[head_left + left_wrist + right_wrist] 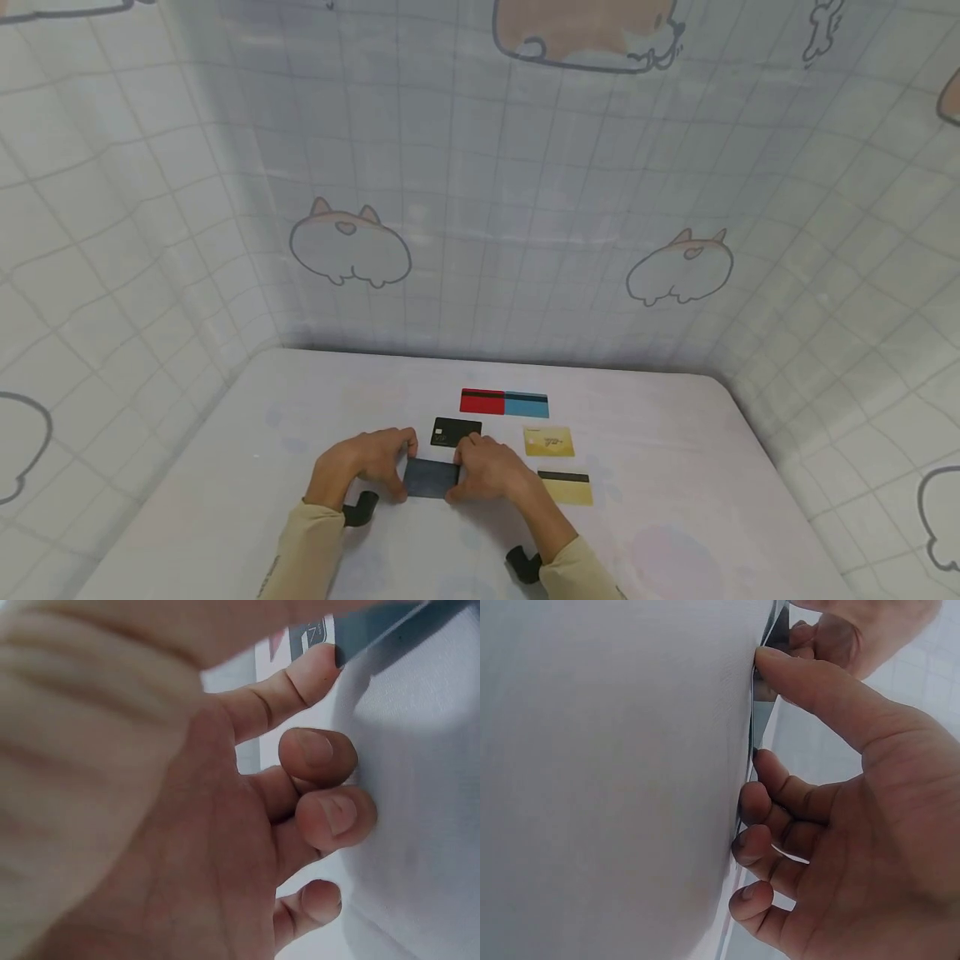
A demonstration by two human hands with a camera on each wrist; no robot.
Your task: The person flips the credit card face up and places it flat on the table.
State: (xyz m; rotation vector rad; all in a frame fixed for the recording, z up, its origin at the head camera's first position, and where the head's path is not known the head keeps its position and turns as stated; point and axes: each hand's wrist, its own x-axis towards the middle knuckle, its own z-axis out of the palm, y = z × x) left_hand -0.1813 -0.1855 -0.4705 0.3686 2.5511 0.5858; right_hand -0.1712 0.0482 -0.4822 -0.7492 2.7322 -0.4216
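A dark blue-grey card lies between my two hands, low over the white table. My left hand grips its left end, thumb at the near corner and index finger at the far corner. At the right end, my right hand holds it the same way, fingers curled. In the left wrist view the index fingertip meets the edge of the dark card, while the other fingers bend free of it. The right wrist view shows the right thumb and fingertips down at the table surface. Just beyond lies a black card, partly behind the right fingers.
A red card and a blue card lie side by side farther back. To the right are a gold card and a pale yellow card with a dark stripe. Patterned curtain walls enclose the table.
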